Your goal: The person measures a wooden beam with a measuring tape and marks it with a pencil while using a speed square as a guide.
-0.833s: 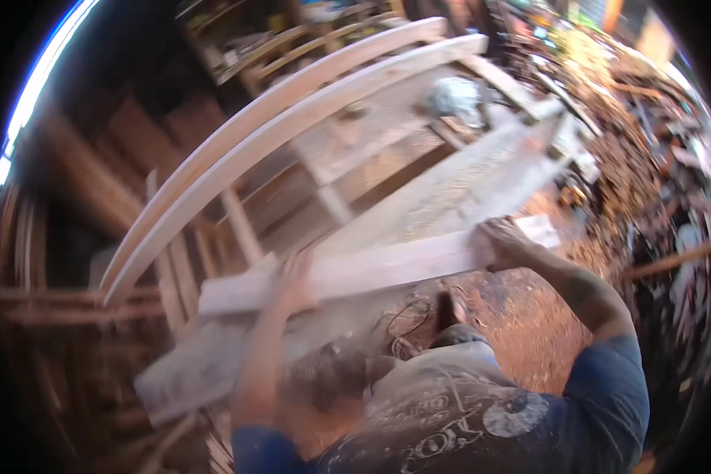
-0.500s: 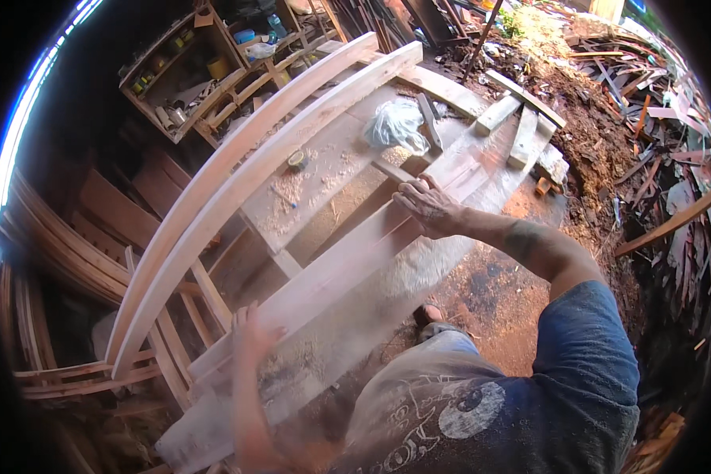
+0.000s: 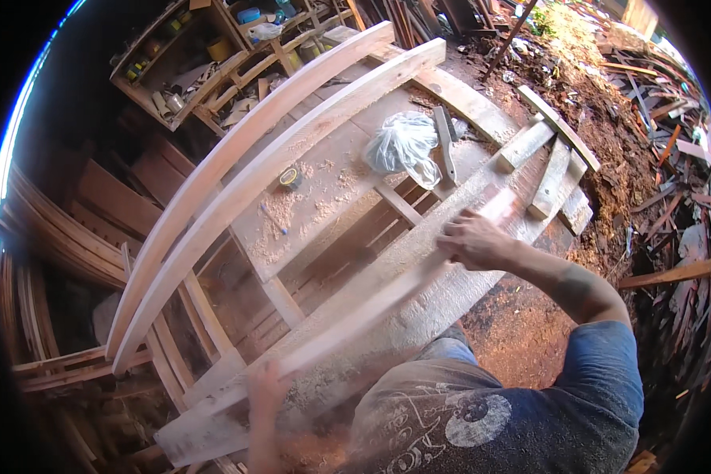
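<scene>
A long, pale wooden board lies slantwise along the dusty workbench and shows a narrow face, blurred by motion. Toward its far right end my right hand is closed over it, fingers curled round the edge. My left hand is at the board's near left end; motion smears its fingers, so their grip is unclear. The workbench planks under the board are coated in sawdust. Beyond the far end, short wooden blocks are fixed near a crosspiece.
Two long curved beams arch over the bench's left side. A clear plastic bag, a hand saw or similar flat tool and a small round tin lie among shavings. Shelves stand behind; scrap wood is heaped at right.
The board has turned from its broad face to a narrow one and shifted toward me. Both hands have moved with it, the right slightly rightward and nearer, the left nearer. The view has shifted slightly.
</scene>
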Available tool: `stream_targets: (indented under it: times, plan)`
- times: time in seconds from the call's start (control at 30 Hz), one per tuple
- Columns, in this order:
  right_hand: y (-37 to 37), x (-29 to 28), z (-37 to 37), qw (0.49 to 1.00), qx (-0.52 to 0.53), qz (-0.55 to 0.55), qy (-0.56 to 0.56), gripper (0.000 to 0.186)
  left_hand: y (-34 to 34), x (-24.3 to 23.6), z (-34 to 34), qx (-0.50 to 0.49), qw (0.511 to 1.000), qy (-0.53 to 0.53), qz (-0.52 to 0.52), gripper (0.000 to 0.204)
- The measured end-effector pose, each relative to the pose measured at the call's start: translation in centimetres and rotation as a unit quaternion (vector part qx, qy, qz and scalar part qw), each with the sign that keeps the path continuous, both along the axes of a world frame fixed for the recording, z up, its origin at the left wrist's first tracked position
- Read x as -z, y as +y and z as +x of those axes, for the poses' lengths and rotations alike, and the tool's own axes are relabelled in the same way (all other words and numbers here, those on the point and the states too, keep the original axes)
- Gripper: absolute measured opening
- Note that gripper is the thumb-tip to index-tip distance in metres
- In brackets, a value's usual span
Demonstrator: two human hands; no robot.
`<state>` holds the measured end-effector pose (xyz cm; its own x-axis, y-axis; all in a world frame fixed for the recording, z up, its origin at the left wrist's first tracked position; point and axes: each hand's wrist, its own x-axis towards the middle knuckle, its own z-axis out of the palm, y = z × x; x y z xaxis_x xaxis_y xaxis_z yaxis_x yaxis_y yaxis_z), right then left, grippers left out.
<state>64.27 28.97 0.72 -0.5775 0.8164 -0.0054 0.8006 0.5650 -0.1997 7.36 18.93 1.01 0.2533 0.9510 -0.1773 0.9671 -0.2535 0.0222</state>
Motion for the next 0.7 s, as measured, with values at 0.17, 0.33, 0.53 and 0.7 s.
stream_targets:
  times: [0.17, 0.33, 0.53, 0.7]
  plan:
    - [-0.1, -4.2, 4.6, 0.969, 0.071, -0.213, -0.105, 0.044, -5.1, 2.6, 7.3, 0.018, 0.997, -0.043, 0.063, 0.057]
    - [10.3, -2.7, -1.9, 0.955, -0.025, -0.295, 0.03, 0.043, -4.4, 2.8, 8.8, 0.01, 0.99, -0.108, 0.088, 0.05]
    - [24.0, 6.0, -21.5, 0.983, -0.05, -0.116, 0.136, 0.033, -4.5, 3.2, 8.9, -0.013, 0.992, -0.065, 0.11, 0.048]
    - [29.0, 14.3, -36.0, 0.982, 0.059, -0.097, 0.149, 0.037, -4.4, 3.3, 9.0, -0.031, 0.991, -0.065, 0.117, 0.024]
